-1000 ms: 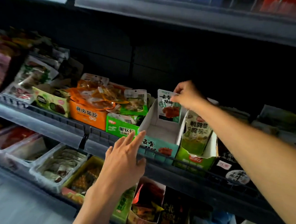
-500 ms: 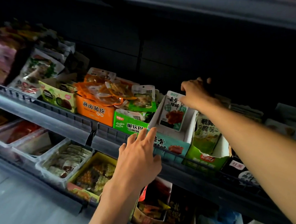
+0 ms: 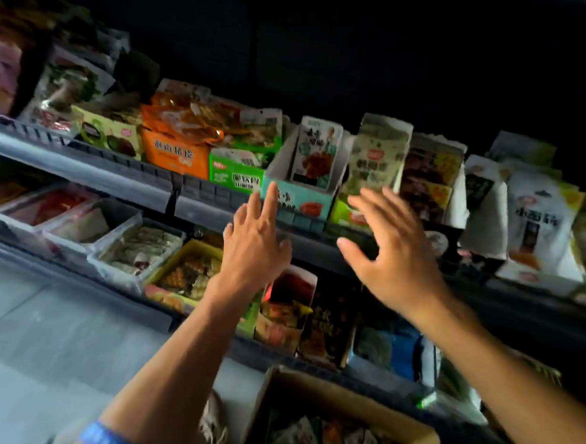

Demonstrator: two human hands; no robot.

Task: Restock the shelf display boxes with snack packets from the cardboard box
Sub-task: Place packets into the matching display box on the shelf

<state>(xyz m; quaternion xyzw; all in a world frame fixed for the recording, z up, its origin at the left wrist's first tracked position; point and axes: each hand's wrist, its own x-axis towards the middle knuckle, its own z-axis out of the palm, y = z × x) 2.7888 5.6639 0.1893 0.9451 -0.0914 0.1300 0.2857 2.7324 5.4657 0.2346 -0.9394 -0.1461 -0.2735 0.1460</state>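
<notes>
Packets (image 3: 326, 440) lie heaped in the cardboard box (image 3: 312, 389) at the lower centre of the frame, below both hands and nearer the right arm. The teal display box (image 3: 298, 196) on the shelf, centre frame, holds one packet (image 3: 314, 154) standing upright, its long axis vertical, with room in front. The left hand (image 3: 254, 245) has straight fingers, its forefinger touching the box's front left corner, holding nothing. The right hand (image 3: 391, 250), blurred, is spread and empty just right of it. The next reach is likely downward into the carton.
</notes>
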